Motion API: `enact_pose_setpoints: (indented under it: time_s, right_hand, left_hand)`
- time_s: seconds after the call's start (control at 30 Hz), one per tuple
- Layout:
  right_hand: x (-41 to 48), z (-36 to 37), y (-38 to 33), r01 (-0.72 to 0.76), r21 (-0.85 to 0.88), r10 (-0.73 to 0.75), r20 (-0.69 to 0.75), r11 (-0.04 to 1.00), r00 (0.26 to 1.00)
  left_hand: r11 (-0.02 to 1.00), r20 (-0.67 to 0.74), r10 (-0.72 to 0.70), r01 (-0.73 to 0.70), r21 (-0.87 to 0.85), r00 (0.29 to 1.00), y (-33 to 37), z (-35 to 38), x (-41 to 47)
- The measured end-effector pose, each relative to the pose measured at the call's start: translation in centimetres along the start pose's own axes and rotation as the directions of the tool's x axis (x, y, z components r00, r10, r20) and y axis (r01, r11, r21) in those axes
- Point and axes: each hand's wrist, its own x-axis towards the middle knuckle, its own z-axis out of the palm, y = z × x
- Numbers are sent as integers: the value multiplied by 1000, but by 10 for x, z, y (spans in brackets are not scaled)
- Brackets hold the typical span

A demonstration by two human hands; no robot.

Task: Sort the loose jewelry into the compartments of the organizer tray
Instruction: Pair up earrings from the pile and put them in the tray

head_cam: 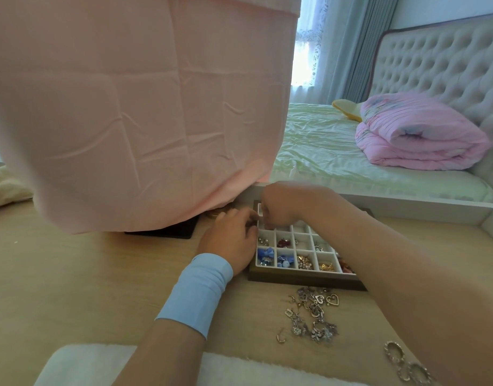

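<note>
Both hands (278, 210) are pinching something unseen above the organizer tray (303, 280). At 6 o'clock, loose charms (312, 316) are looking light and tangled; lifting one by its loop seems best.

Daylight is coming through a sheer-curtained window (305, 51) flanked by grey-blue drapes (359, 45). A bed with a tufted headboard (440, 59) is lying under a pale green sheet (323, 140), carrying a folded pink quilt (417, 135). A pink cloth (128, 107) is hanging over the wooden desk (72, 260).
</note>
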Motion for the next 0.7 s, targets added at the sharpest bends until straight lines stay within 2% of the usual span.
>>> enact_pose_setpoints:
  time_s: [0.1,0.17,0.27,0.37,0.43,0.53,0.7]
  right_hand:
    - [4,-9,-12,29,-106,-21,79,994,997]
    - [7,-14,-15,68,-113,-58,87,991,994]
    - [14,-12,-9,73,-15,-71,116,997,991]
    - [13,-7,6,44,164,-58,81,985,995]
    - [11,-3,12,14,219,-26,53,976,998]
    - [10,3,11,1,237,-13,48,972,999]
    - [10,6,1,-16,167,13,22,986,1000]
  left_hand:
    - [1000,-8,-2,2,-3,1000,1,-1,-2]
    - [1000,-13,-8,8,-4,1000,1,-2,-2]
    - [1000,-23,-22,22,-13,999,1,-1,-1]
    - [999,-23,-39,39,-27,999,0,0,1]
    - [998,-17,-43,42,-37,999,-1,0,2]
    - [999,-16,-32,32,-18,999,0,0,1]
    - [1000,-13,-24,23,-11,1000,0,0,1]
